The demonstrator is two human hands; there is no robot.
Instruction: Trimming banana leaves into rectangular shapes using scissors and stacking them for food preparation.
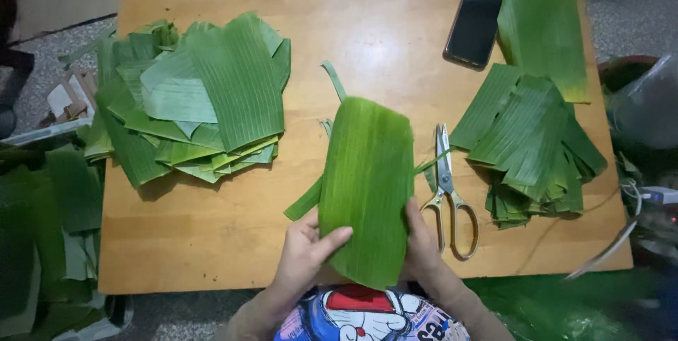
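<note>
A banana leaf [367,189] is gripped by left hand [305,253] and right hand [421,245], whose fingers are hidden behind it, beside the scissors [449,192].

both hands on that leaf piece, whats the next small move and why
Probably lay the rounded green banana leaf piece, held by left hand and right hand, onto a stack: it looks trimmed, the gold-handled scissors lie idle, and cut leaf piles flank it.
</note>
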